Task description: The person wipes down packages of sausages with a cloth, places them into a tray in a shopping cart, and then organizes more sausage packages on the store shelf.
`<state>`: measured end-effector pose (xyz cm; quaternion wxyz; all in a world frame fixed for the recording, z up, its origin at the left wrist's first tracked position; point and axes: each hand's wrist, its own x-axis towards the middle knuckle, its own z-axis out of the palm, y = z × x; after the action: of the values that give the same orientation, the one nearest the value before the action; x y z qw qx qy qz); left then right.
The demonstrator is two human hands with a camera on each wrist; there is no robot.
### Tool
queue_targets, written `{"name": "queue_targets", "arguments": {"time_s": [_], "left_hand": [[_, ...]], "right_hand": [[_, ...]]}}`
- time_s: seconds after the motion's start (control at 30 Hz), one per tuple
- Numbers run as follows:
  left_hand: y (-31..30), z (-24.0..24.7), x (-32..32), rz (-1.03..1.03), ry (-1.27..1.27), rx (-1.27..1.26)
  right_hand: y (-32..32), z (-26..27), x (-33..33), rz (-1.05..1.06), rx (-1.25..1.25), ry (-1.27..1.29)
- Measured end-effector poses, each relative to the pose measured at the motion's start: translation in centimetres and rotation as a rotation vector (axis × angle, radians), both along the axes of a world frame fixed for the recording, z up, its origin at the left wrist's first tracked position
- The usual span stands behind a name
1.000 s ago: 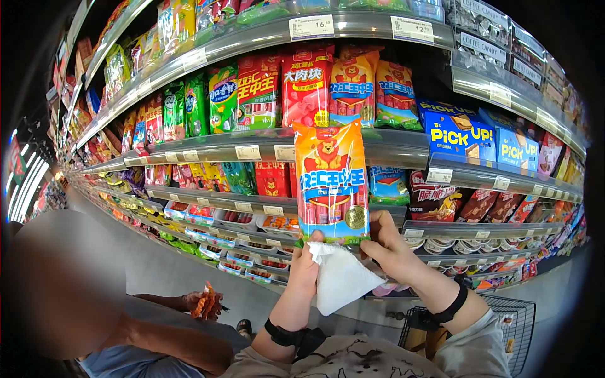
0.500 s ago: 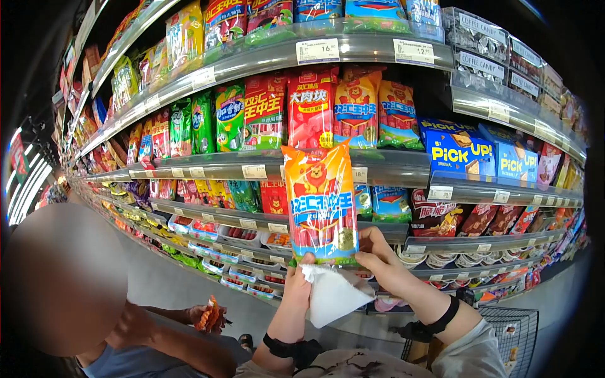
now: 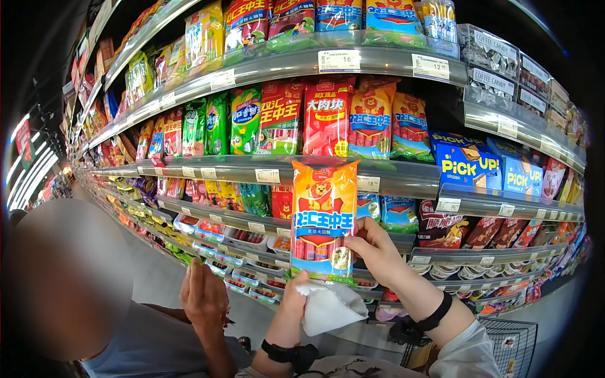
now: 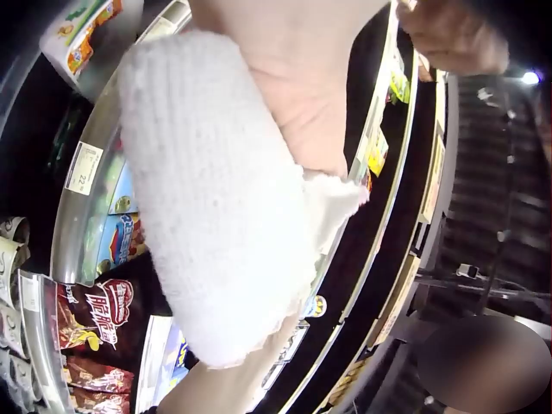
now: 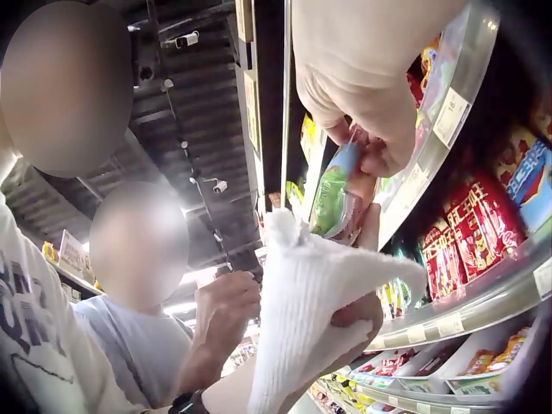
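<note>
Upright in front of the shelves is an orange, blue and green bag of sausages (image 3: 324, 220) with a lion on its front. My left hand (image 3: 293, 297) grips its lower left corner, and a white ribbed cloth (image 3: 333, 309) hangs from that same hand. On the other side, my right hand (image 3: 378, 251) pinches the bag's right edge, thumb on the front. From the right wrist, the bag (image 5: 332, 198) shows edge-on between the two hands. In the left wrist view the cloth (image 4: 211, 198) covers much of the left hand (image 4: 297, 95) and hides the bag.
Similar sausage bags (image 3: 370, 120) line the shelf (image 3: 403, 176) just behind. Blue biscuit boxes (image 3: 466, 160) stand to the right. Another person's hand (image 3: 205, 293) is raised close to my left forearm. At lower right is a wire cart (image 3: 513, 340).
My right hand has shifted up along the bag's edge from its lower corner. The other person's hand, earlier lower with an orange-red item, has risen. The view has tilted up slightly.
</note>
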<state>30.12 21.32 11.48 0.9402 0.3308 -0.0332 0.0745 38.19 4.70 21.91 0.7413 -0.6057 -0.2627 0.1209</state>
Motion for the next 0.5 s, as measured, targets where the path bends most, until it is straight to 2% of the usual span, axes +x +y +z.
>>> {"name": "queue_targets", "arguments": {"time_s": [0.07,0.23,0.33,0.43,0.5], "left_hand": [[0.5,-0.6,-0.6,0.021,0.034,0.098],[0.4,1.6,-1.4,0.038,0.276,0.313],[0.1,3.0,-1.5,0.056,0.239,0.380],[-0.5,5.7,-1.3,0.076,0.166,0.486],[-0.6,7.6,-1.3,0.092,0.111,0.554]], "right_hand": [[0.3,-0.3,-0.1,-0.001,0.017,0.057],[0.4,-0.4,-0.1,-0.001,0.001,0.068],[0.4,-0.9,0.0,0.043,-0.051,-0.047],[0.9,0.6,-1.6,0.109,-0.021,0.000],[1.4,0.3,-1.9,0.135,-0.050,-0.080]]}}
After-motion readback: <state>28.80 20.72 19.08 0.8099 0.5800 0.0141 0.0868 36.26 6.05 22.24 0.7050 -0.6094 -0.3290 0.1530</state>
